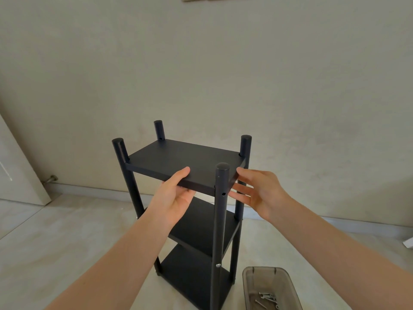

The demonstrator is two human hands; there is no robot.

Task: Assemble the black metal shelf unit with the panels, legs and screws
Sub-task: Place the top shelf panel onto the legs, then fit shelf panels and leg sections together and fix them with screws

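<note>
A black shelf unit stands upright on the floor with round legs at its corners. Its top panel [185, 159] lies between the legs, and below it are a middle panel [201, 229] and a bottom panel [190, 271]. My left hand [176, 195] grips the top panel's near edge, thumb on top and fingers underneath. My right hand [257, 193] touches the panel's right end behind the near right leg [220, 220], fingers spread. That leg shows an empty hole just below the top panel and a silver screw [218, 265] lower down.
A grey translucent tray [250, 285] with several silver screws [267, 298] sits on the floor at the lower right. A white door [15, 171] and a doorstop [50, 179] are at the left. The wall stands close behind the shelf.
</note>
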